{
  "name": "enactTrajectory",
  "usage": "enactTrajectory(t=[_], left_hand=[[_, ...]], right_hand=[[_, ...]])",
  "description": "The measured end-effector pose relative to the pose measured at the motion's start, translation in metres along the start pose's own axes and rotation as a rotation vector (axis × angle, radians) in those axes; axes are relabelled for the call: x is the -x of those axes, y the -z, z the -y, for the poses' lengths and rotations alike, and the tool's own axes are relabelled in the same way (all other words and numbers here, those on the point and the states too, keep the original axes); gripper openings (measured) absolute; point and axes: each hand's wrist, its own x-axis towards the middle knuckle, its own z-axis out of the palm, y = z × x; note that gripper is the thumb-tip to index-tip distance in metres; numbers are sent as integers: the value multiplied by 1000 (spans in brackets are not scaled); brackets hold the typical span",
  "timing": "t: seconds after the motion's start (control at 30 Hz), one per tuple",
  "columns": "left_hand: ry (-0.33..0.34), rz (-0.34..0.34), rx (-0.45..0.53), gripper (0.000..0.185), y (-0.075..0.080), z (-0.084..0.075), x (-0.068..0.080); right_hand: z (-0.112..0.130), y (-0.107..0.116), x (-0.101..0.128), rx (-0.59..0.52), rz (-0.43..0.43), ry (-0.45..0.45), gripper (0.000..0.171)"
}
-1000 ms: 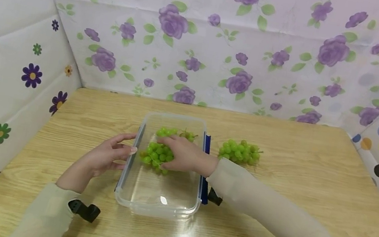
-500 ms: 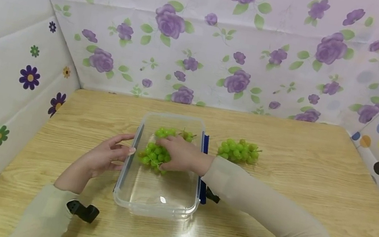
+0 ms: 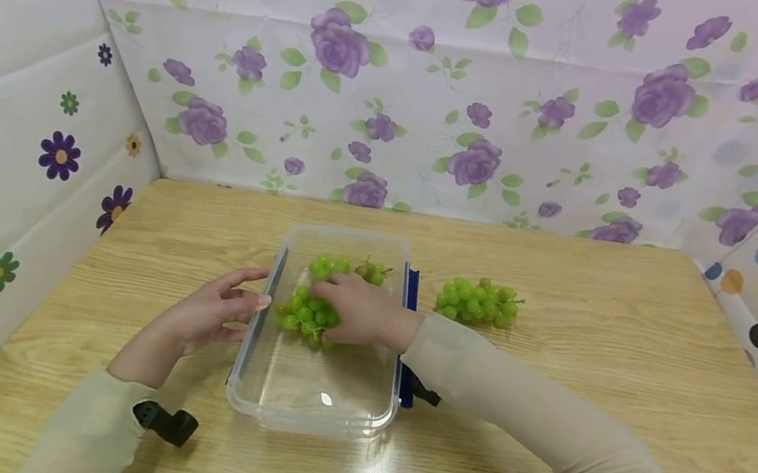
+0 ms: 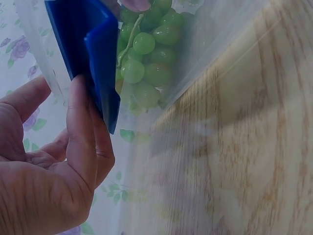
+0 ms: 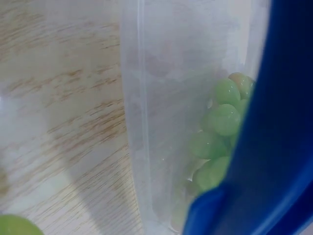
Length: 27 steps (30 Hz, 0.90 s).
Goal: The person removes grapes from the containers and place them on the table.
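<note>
A clear plastic food container with blue side clips holds green grapes. Over the front bunch of grapes inside it, my right hand grips with fingers and thumb curled down around the fruit; the fingertips are partly hidden. Behind that hand, another bunch of grapes lies in the container. My left hand rests against the container's left side, its fingers loosely bent. In the left wrist view, its fingers touch the hanging blue clip. The right wrist view shows grapes through the container wall.
A further bunch of grapes lies on the wooden table, right of the container. The right blue clip hangs down outside the container, beside the right forearm. Flower-printed sheets stand behind the table, with patterned sheets at both sides.
The right hand's fingers have drawn in slightly over the front bunch. The left hand stays at the container's side, and the view has shifted a little.
</note>
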Motion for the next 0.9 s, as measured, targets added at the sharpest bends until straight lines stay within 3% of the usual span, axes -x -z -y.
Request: enactTrajectory(t=[0.47, 0.9], left_hand=[[11, -9, 1, 68, 1, 1, 0], [8, -8, 5, 68, 0, 0, -1]], right_hand=[[-1, -1, -1, 9, -4, 67, 58], [0, 0, 0, -8, 8, 70, 59]])
